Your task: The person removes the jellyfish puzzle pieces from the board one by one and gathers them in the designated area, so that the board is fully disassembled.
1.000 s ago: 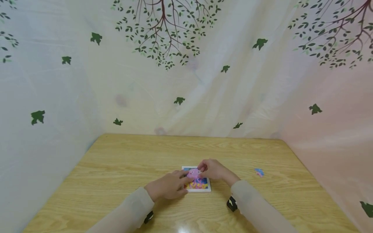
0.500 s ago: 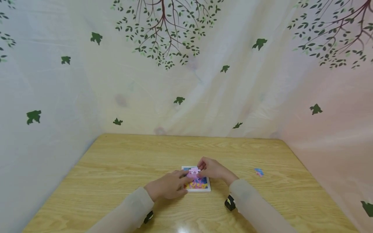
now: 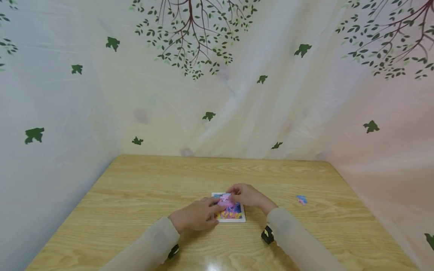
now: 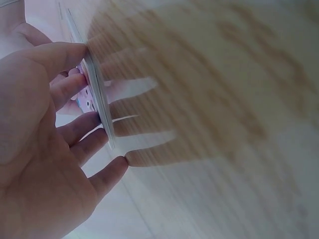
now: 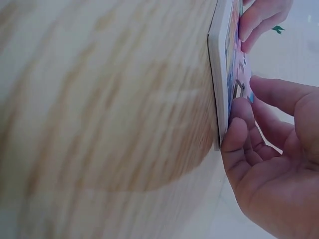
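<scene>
A small jigsaw puzzle (image 3: 232,216) in a white frame lies on the wooden table, showing a pink cartoon creature over yellow and blue. My left hand (image 3: 196,215) rests along its left side with fingers spread; some fingertips lie on the picture. In the left wrist view the thumb and fingers of that hand (image 4: 55,119) touch the frame's edge (image 4: 102,102). At the puzzle's far right part, my right hand (image 3: 249,195) pinches a pink puzzle piece (image 3: 224,197) over the picture. My right hand's fingers (image 5: 271,92) partly hide the piece in the right wrist view.
A loose blue and pink puzzle piece (image 3: 301,200) lies to the right on the table (image 3: 152,180). Behind and at both sides hangs a pale curtain (image 3: 162,113) printed with branches and leaves. A dark wrist device (image 3: 268,235) sits below the right sleeve.
The pink piece has been raised into lighter view, then lowered and tilted at the puzzle's top. My right hand has shifted slightly left. The left hand stays in place.
</scene>
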Demonstrator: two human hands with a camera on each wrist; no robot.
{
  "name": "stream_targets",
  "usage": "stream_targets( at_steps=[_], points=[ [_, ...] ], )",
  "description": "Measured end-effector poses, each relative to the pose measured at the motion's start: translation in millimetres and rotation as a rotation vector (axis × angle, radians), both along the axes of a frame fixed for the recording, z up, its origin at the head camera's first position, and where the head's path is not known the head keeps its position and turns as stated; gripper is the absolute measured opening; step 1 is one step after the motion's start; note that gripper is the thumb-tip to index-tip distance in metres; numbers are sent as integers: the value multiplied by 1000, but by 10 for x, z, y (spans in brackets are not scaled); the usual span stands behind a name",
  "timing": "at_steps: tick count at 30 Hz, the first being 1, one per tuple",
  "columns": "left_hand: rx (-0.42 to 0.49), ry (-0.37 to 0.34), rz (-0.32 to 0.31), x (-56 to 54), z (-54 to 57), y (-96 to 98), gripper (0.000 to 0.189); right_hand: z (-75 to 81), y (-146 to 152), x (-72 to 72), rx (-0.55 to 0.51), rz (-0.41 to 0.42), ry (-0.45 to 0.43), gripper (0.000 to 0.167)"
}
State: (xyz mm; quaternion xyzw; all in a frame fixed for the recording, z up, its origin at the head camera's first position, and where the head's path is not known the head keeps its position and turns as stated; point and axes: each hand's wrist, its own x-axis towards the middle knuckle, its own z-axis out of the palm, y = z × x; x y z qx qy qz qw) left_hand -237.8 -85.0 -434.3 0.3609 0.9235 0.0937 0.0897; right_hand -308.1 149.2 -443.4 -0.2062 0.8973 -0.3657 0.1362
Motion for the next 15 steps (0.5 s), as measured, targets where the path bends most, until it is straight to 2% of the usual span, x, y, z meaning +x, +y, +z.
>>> stream_targets(
  at_steps=[7,15],
  points=[
    [-4,22,-13,-14,5,-9,52,16,-18,3,-29,4,17,9],
    [-10,12,-7,-25,20,-16,52,-1,-13,-12,-60,-5,-17,9]
  ],
)
